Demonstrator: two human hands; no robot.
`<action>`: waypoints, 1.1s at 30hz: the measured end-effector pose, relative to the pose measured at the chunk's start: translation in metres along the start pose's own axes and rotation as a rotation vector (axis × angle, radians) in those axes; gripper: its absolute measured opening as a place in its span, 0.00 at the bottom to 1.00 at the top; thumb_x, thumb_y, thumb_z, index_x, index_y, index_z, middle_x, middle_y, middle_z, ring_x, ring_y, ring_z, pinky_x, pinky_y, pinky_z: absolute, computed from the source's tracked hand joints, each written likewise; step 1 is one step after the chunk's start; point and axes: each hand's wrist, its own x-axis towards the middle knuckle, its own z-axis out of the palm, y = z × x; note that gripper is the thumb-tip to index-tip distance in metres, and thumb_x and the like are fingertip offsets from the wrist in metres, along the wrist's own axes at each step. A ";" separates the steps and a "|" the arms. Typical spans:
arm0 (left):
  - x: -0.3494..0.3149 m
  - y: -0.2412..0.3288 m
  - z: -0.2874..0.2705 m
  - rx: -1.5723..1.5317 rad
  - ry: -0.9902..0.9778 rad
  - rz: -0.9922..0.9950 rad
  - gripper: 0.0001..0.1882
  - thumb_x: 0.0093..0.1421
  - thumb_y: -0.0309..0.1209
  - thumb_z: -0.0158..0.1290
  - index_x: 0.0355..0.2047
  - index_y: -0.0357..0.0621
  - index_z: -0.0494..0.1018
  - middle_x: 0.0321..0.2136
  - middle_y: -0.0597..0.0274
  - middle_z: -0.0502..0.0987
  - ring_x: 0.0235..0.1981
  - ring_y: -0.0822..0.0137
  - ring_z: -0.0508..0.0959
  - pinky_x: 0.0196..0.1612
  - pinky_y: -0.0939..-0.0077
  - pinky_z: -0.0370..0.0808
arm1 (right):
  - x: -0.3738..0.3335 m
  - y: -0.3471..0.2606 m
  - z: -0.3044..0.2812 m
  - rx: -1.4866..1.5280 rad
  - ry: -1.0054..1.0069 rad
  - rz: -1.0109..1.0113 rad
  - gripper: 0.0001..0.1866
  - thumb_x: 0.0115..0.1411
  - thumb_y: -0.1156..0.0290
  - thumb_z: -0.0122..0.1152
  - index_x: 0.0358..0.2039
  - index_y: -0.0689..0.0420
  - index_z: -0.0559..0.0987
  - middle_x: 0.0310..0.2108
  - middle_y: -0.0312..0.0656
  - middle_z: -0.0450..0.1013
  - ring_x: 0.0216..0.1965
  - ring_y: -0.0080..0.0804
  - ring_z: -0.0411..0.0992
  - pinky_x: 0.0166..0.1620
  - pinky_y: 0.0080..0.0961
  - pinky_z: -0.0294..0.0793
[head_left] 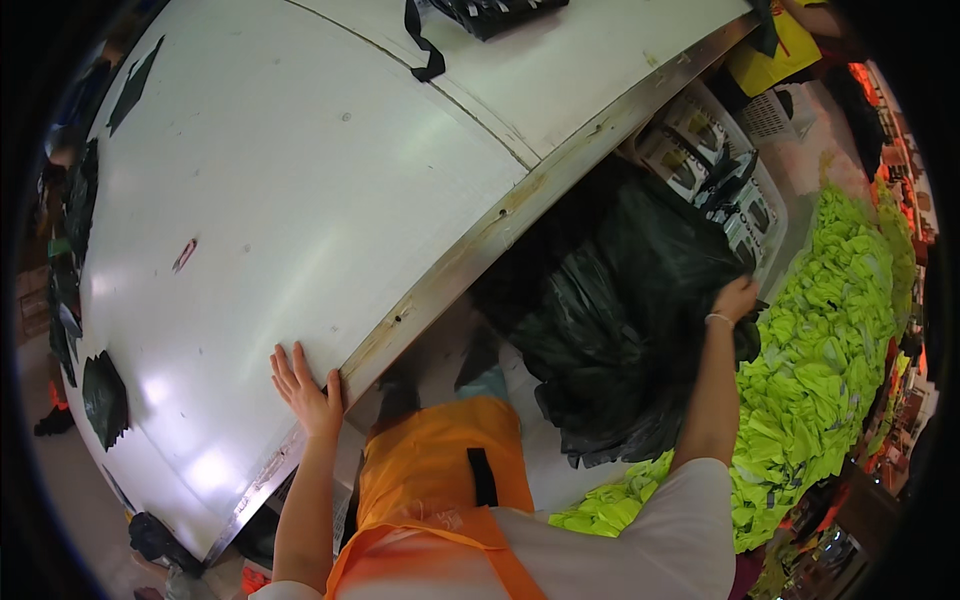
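Observation:
My left hand (306, 388) rests flat on the near edge of the white table (330, 200), fingers spread, holding nothing. Out to the right, below the table edge, my right hand (737, 298) grips the edge of a large heap of dark green, nearly black sheet material (630, 310). Its folds hang down beside the table; whether it is cloth or plastic I cannot tell. The fingertips of that hand are partly hidden by the material.
A white crate (770, 205) with printed packages stands beyond the dark material. A big pile of neon yellow-green fabric (820, 370) lies at the right. Small red-handled snips (185, 254) and a dark folded piece (105, 398) lie on the table. Another person's arm shows at the top right.

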 end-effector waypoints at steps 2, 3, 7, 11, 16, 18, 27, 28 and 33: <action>-0.007 -0.003 -0.005 0.005 0.007 -0.034 0.36 0.55 0.44 0.51 0.61 0.46 0.54 0.64 0.49 0.47 0.66 0.48 0.44 0.64 0.49 0.41 | 0.027 -0.088 -0.052 0.112 0.037 -0.111 0.18 0.60 0.64 0.45 0.38 0.68 0.73 0.33 0.58 0.72 0.32 0.53 0.70 0.39 0.39 0.68; -0.007 -0.003 -0.007 -0.005 0.008 -0.037 0.36 0.55 0.44 0.51 0.61 0.46 0.55 0.64 0.49 0.47 0.66 0.48 0.44 0.64 0.50 0.41 | 0.039 -0.113 -0.080 0.191 0.019 -0.153 0.19 0.61 0.64 0.47 0.41 0.69 0.73 0.34 0.55 0.73 0.34 0.48 0.71 0.41 0.36 0.68; -0.008 -0.007 -0.018 -0.129 0.037 -0.070 0.35 0.53 0.43 0.54 0.59 0.47 0.58 0.63 0.47 0.51 0.65 0.47 0.47 0.64 0.50 0.42 | 0.075 -0.223 -0.170 0.240 0.276 -0.406 0.20 0.61 0.66 0.50 0.45 0.71 0.71 0.42 0.56 0.72 0.43 0.42 0.70 0.50 0.30 0.65; 0.002 -0.027 -0.020 -0.407 -0.035 -0.060 0.35 0.54 0.45 0.55 0.59 0.45 0.59 0.61 0.45 0.54 0.64 0.49 0.51 0.63 0.52 0.47 | 0.046 -0.376 -0.285 0.363 0.233 -0.695 0.12 0.60 0.75 0.49 0.42 0.65 0.74 0.49 0.50 0.70 0.50 0.41 0.68 0.53 0.31 0.65; 0.012 -0.096 -0.090 -1.148 -0.143 -0.292 0.35 0.60 0.49 0.46 0.61 0.41 0.54 0.60 0.46 0.58 0.63 0.53 0.54 0.62 0.59 0.52 | -0.058 -0.518 -0.378 0.649 0.263 -0.906 0.12 0.59 0.74 0.50 0.42 0.65 0.73 0.45 0.47 0.71 0.46 0.38 0.68 0.50 0.29 0.65; 0.008 -0.137 -0.113 -1.332 -0.115 -0.307 0.38 0.62 0.54 0.41 0.63 0.41 0.50 0.61 0.48 0.57 0.64 0.55 0.54 0.63 0.60 0.50 | -0.108 -0.559 -0.396 0.748 0.220 -1.007 0.12 0.59 0.74 0.50 0.43 0.65 0.73 0.44 0.47 0.71 0.45 0.36 0.68 0.48 0.28 0.65; -0.103 -0.316 -0.146 -2.296 0.306 -0.597 0.40 0.61 0.59 0.34 0.62 0.40 0.52 0.60 0.49 0.59 0.61 0.55 0.58 0.63 0.57 0.51 | -0.371 -0.691 -0.431 1.129 -0.401 -1.516 0.13 0.59 0.73 0.51 0.43 0.64 0.71 0.38 0.42 0.71 0.37 0.30 0.68 0.43 0.23 0.66; -0.120 -0.329 -0.151 -2.284 0.370 -0.440 0.39 0.61 0.58 0.34 0.62 0.40 0.53 0.60 0.50 0.59 0.61 0.55 0.59 0.62 0.57 0.52 | -0.409 -0.705 -0.432 1.086 -0.525 -1.566 0.13 0.59 0.73 0.52 0.43 0.64 0.71 0.37 0.42 0.71 0.36 0.29 0.68 0.42 0.23 0.66; -0.214 -0.424 -0.147 -2.095 0.788 -0.602 0.37 0.61 0.56 0.36 0.60 0.39 0.56 0.58 0.50 0.62 0.59 0.55 0.62 0.61 0.56 0.57 | -0.631 -0.691 -0.254 0.935 -1.060 -1.748 0.19 0.59 0.65 0.55 0.48 0.62 0.70 0.37 0.51 0.73 0.39 0.45 0.71 0.44 0.33 0.68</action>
